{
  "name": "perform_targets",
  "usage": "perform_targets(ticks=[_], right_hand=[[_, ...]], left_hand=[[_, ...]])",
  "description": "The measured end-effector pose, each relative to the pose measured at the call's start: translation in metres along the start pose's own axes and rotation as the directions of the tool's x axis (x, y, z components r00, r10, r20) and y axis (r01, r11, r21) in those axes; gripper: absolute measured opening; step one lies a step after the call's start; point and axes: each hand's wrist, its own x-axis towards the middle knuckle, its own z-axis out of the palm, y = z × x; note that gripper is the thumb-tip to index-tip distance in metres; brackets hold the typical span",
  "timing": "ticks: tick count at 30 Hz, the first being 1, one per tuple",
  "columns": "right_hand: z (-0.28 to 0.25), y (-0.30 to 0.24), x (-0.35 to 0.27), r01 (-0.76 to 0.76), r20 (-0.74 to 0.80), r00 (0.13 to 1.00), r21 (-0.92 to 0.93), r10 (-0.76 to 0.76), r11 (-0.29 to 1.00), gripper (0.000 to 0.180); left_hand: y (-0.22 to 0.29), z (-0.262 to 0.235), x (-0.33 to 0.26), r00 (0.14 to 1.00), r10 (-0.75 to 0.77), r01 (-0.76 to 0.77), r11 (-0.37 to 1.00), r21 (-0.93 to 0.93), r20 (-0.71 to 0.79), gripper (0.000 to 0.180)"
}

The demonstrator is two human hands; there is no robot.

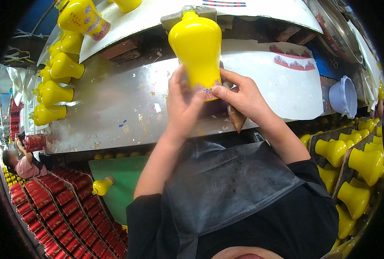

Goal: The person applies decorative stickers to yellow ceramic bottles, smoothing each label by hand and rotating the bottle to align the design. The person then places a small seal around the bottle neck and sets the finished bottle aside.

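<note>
A glossy yellow vase-shaped bottle (195, 43) lies in front of me, its narrow neck pointing away over a grey block (171, 20). Around its base runs a patterned decal band (208, 92) in purple and red. My left hand (184, 101) cups the base from the left, its thumb near the band. From the other side my right hand (247, 96) grips the base, with the thumb pressing on the band. A brown, pointed flat tool (235, 116) sticks out from under the right hand's fingers. The fingers behind the bottle are hidden.
A white sheet with decal strips (293, 64) lies to the right, beside a pale lilac bucket (344, 97). Yellow bottles (54, 93) line the table's left; a decorated bottle (83, 18) stands beyond. Racks hold yellow bottles (366, 164) at right and red cylinders (67, 211) lower left. Another person (26, 166) is far left.
</note>
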Motion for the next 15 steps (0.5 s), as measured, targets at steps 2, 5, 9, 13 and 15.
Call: perform_targets(ticks=[2,5,9,13,15], right_hand=[[0.0008,-0.0011,-0.0006,-0.005,-0.006,1.0,0.001,0.005,1.0,0.068],[0.0012,-0.0025,-0.0013,-0.003,-0.009,1.0,-0.004,0.003,1.0,0.069],[0.0004,-0.0034,-0.0011,-0.002,-0.007,1.0,-0.024,0.002,1.0,0.07],[-0.0012,-0.0025,-0.0007,-0.001,0.006,1.0,-0.036,0.001,0.999,0.071],[-0.0015,-0.0011,-0.0008,-0.013,0.014,1.0,-0.055,0.014,0.998,0.071]], left_hand=[[-0.0003,0.0002,0.0002,1.0,0.0,0.0,1.0,0.0,-0.002,0.074],[-0.0003,0.0003,0.0004,1.0,0.006,-0.006,1.0,0.007,-0.003,0.074],[0.0004,0.0005,0.0005,1.0,0.002,-0.002,1.0,-0.001,-0.005,0.073],[0.0009,0.0008,0.0,1.0,-0.012,0.012,0.999,-0.034,-0.004,0.074],[0.0014,0.0007,0.0002,1.0,-0.01,0.01,1.0,-0.025,-0.002,0.074]])
